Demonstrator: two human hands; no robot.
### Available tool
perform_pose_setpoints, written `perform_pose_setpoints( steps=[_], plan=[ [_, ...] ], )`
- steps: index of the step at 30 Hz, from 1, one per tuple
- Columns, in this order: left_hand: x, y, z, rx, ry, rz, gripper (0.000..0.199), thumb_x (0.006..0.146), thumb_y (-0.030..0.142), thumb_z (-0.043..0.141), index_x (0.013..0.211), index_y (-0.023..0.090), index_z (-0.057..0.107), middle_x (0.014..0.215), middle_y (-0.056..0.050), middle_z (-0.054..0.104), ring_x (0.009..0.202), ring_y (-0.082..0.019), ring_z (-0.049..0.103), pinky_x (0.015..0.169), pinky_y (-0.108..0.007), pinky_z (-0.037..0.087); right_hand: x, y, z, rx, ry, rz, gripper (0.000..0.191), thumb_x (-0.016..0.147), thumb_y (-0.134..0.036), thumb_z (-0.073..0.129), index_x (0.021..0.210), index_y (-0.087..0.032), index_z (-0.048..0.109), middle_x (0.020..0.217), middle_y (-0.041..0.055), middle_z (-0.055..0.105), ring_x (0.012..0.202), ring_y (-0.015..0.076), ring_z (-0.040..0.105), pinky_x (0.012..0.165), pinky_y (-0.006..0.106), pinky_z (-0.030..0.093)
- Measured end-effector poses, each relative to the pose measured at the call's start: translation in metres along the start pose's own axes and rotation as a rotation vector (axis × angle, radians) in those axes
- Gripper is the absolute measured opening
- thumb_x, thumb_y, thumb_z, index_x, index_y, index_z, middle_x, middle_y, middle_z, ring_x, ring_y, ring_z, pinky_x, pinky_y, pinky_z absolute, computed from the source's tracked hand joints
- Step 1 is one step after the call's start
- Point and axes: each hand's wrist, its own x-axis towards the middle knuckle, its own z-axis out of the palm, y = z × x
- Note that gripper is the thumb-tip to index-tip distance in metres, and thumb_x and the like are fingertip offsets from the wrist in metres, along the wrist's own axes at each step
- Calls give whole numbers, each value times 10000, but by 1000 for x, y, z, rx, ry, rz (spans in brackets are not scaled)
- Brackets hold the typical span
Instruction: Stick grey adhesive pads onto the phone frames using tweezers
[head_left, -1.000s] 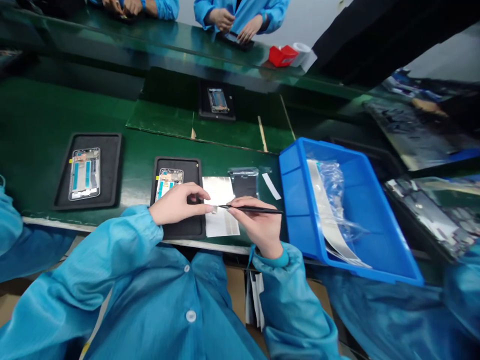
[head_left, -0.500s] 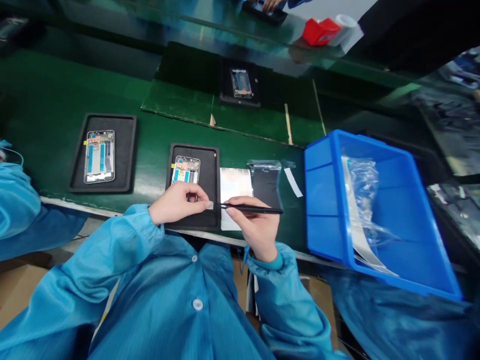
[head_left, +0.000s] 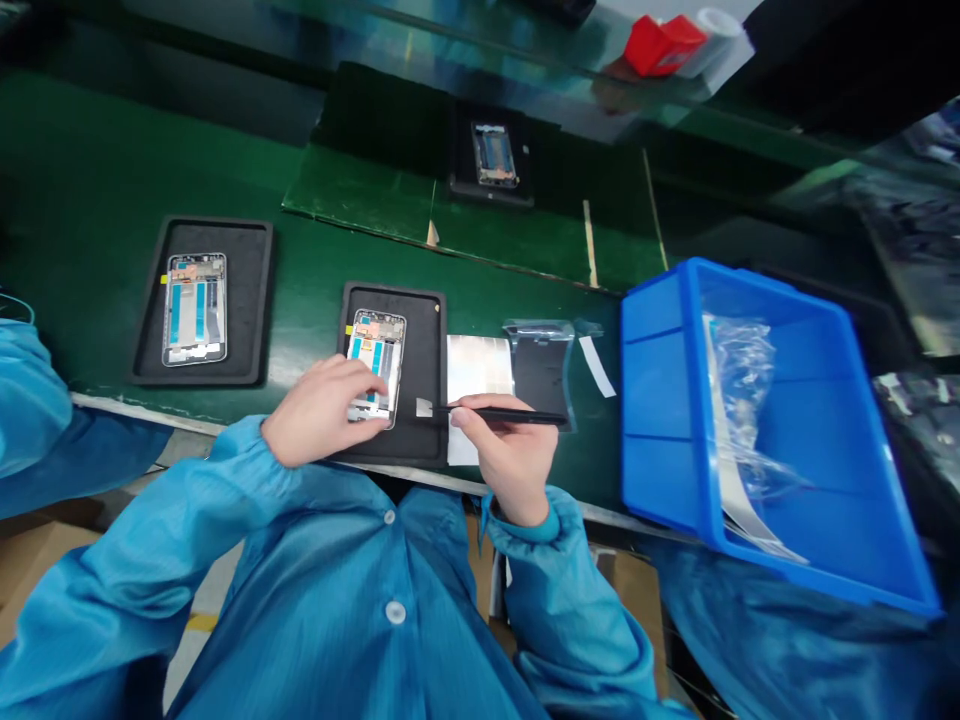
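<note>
My right hand (head_left: pixel 514 450) is closed on black tweezers (head_left: pixel 517 415), which point left. At their tip, above the right side of a black tray (head_left: pixel 422 350), is a small whitish piece (head_left: pixel 424 408). An opened phone (head_left: pixel 367 350) lies in that tray, its blue strips and inner parts showing. My left hand (head_left: pixel 326 405) reaches over the phone's lower left part. Its thumb and forefinger are apart, near the lower end of the phone; the other fingers are partly hidden.
A silvery sheet (head_left: pixel 480 368) and a clear bag with a dark sheet (head_left: pixel 541 370) lie right of the tray. Beyond them are a white strip (head_left: pixel 597 367) and a blue bin (head_left: pixel 660 400) holding plastic. Other trayed phones sit left (head_left: pixel 195 310) and behind (head_left: pixel 495 155).
My left hand has let go of the whitish piece and moved left and down onto the phone. The piece stays at the tweezers' tip. The view has shifted slightly.
</note>
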Motion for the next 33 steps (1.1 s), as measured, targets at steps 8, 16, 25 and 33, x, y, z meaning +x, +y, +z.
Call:
perform_pose_setpoints(
  steps=[8, 16, 25, 33],
  plan=[
    [-13, -10, 17, 374, -60, 199, 181, 914, 335, 656, 1001, 179, 683, 973, -57, 681, 937, -241, 562, 792, -384, 405, 23, 6, 33, 63, -3, 135, 170, 762, -349, 832, 822, -210, 755, 752, 35, 757, 636, 200, 724, 603, 328, 622],
    [-11, -13, 22, 242, 55, 151, 267, 941, 420, 612, 1066, 193, 673, 1011, -61, 679, 915, -231, 557, 755, -386, 405, 53, 8, 70, -28, -92, 157, 161, 774, -340, 801, 791, -188, 752, 759, 44, 777, 664, 204, 735, 578, 290, 600],
    [1, -46, 23, 272, 291, -21, 437, 971, 408, 528, 1296, 118, 555, 1123, -144, 603, 1004, -282, 573, 824, -410, 488, 59, 13, 78, -48, -125, 184, 149, 784, -320, 801, 809, -181, 754, 795, 43, 781, 696, 185, 737, 629, 273, 595],
    [1, -45, 26, 260, 296, -12, 411, 970, 374, 518, 1278, 106, 561, 1106, -151, 586, 985, -281, 569, 813, -418, 515, 59, 12, 77, -89, -148, 191, 140, 793, -323, 793, 810, -189, 759, 780, 41, 767, 634, 163, 686, 552, 262, 546]
  ],
)
